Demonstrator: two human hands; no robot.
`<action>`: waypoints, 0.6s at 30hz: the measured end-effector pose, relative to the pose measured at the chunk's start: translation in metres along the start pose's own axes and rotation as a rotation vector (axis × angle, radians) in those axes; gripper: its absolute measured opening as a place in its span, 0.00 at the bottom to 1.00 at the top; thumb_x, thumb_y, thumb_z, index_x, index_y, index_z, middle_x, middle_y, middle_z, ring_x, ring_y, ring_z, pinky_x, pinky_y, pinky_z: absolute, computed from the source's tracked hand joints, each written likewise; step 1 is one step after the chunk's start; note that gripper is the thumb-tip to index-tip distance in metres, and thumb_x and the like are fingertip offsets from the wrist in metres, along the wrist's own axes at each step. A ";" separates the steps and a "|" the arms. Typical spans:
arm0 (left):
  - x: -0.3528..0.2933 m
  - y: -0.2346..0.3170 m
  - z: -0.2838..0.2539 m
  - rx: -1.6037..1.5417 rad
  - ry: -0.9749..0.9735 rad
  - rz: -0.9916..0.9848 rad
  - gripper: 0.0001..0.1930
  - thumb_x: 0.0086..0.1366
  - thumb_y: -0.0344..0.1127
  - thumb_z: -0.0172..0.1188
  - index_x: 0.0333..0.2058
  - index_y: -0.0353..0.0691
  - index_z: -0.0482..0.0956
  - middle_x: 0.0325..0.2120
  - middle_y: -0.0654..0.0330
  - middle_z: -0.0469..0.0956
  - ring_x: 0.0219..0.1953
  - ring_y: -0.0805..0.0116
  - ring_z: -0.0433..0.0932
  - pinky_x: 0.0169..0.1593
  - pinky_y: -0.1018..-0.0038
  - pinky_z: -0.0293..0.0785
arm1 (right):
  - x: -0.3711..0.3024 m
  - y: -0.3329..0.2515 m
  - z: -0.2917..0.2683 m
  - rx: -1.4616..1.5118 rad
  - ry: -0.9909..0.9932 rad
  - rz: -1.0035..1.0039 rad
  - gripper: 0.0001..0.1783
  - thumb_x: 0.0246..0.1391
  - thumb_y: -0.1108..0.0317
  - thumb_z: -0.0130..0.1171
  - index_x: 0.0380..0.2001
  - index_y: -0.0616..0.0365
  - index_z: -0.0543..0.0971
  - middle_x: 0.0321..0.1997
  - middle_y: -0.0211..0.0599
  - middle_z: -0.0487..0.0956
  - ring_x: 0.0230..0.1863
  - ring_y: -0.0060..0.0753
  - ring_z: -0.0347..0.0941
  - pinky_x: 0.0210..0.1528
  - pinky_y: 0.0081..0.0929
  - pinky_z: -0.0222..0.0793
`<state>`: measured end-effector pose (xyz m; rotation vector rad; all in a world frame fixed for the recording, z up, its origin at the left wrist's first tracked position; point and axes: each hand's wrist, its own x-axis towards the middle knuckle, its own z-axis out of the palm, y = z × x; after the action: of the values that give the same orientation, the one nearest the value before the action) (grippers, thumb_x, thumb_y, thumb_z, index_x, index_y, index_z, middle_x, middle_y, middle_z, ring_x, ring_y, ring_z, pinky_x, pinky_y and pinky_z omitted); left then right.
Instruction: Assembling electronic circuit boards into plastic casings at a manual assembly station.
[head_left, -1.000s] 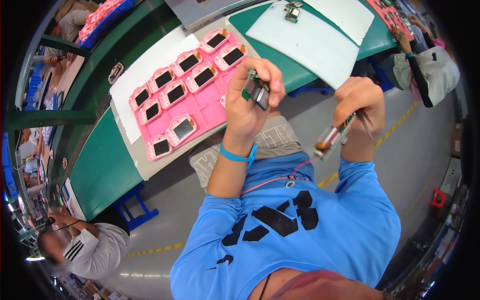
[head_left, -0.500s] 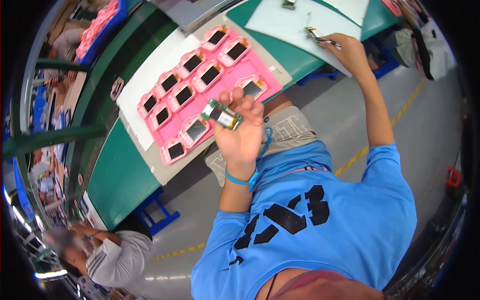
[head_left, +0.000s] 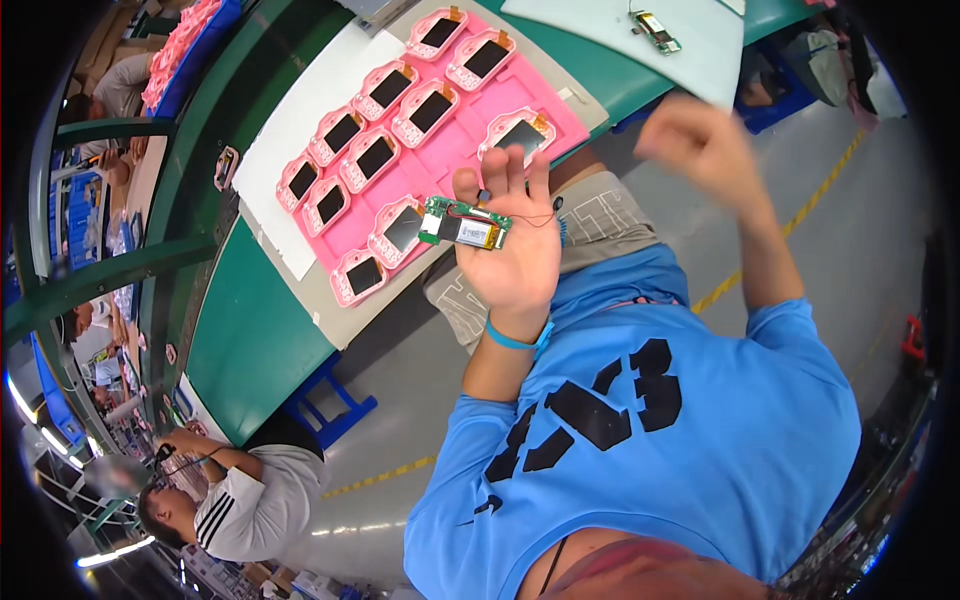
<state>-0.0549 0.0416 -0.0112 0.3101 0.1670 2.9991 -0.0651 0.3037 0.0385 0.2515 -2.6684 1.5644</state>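
My left hand is palm up with its fingers stretched, bearing a green circuit board with a silver battery pack and thin wires. A small dark round part hangs at a wire's end beside the little finger. To the right, my right hand is in the air, its curled fingers smeared by motion; whether they hold anything cannot be made out. Beyond it a second circuit board with a battery lies on the white mat. A pink tray with several pink shells with dark screens lies beyond my left hand.
The green table has a grey board and a white sheet under and beside the tray. A blue stool stands below the table edge. Another person sits at lower left. A blue bin of pink parts is at upper left.
My right hand has let go of the circuit board on the white mat and drawn back toward me. The left palm has opened flatter under its board. The whole view has shifted slightly.
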 end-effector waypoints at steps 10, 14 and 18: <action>-0.018 -0.005 0.001 0.557 -0.111 0.098 0.27 0.81 0.44 0.45 0.76 0.61 0.66 0.80 0.52 0.57 0.83 0.51 0.50 0.85 0.46 0.41 | -0.028 -0.038 0.110 0.179 -0.139 -0.198 0.16 0.51 0.71 0.79 0.44 0.56 0.90 0.18 0.25 0.71 0.20 0.20 0.58 0.24 0.25 0.53; -0.031 0.001 -0.008 0.672 -0.112 0.154 0.30 0.81 0.44 0.45 0.79 0.62 0.61 0.81 0.52 0.55 0.84 0.52 0.48 0.85 0.47 0.41 | -0.027 -0.048 0.104 0.275 -0.332 -0.145 0.12 0.54 0.72 0.76 0.43 0.57 0.90 0.19 0.27 0.73 0.20 0.22 0.59 0.25 0.25 0.55; -0.042 0.007 -0.017 0.736 -0.099 0.190 0.30 0.81 0.45 0.44 0.79 0.62 0.59 0.81 0.52 0.55 0.84 0.52 0.47 0.85 0.45 0.39 | -0.025 -0.055 0.102 0.396 -0.519 0.029 0.09 0.56 0.73 0.71 0.41 0.58 0.90 0.20 0.30 0.76 0.20 0.26 0.61 0.26 0.26 0.58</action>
<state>-0.0185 0.0271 -0.0354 0.5585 1.2986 2.9608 -0.0273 0.1914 0.0327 0.7246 -2.6632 2.3008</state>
